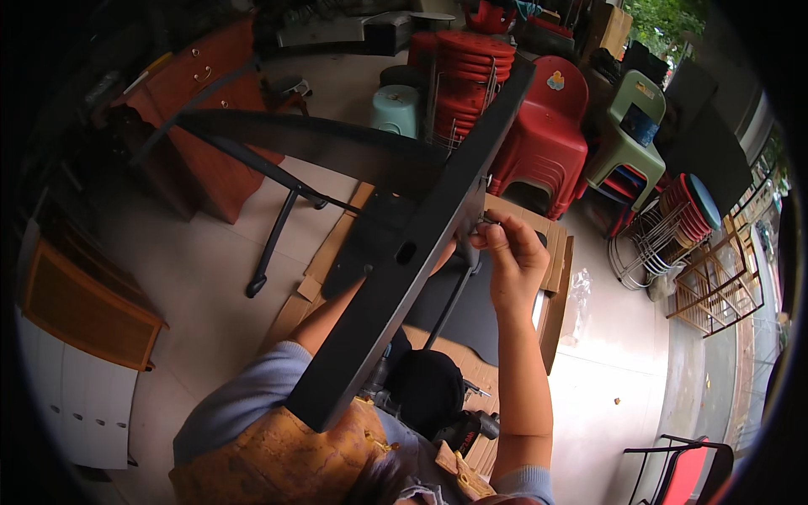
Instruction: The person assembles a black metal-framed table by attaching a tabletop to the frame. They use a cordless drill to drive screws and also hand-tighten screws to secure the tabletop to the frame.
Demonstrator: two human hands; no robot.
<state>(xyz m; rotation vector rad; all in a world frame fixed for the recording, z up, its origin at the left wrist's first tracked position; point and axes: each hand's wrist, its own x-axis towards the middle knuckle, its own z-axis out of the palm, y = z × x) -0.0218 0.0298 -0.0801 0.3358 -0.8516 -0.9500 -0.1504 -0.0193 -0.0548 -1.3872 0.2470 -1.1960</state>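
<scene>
A long black beam (412, 244) with an oval slot runs slanted across the middle, part of a black metal furniture frame. On its right side, my right hand (513, 252) is closed in a pinch at the beam's edge, around something small that I cannot make out. A little above those fingertips, a small metal fastener (486, 181) sticks out of the beam. My left forearm (324, 316) passes behind the beam. A sliver of my left hand (444, 255) shows beyond it, its fingers hidden. Joined to the frame are a dark curved panel (320, 139) and a thin black leg (271, 248).
Flattened cardboard (337, 252) lies under the frame. A dark power tool (467, 431) rests low near my lap. Red plastic chairs (547, 126), a green chair (631, 126) and stacked stools (682, 215) stand behind. Wooden drawers (202, 109) are at left, a folding chair (683, 471) lower right.
</scene>
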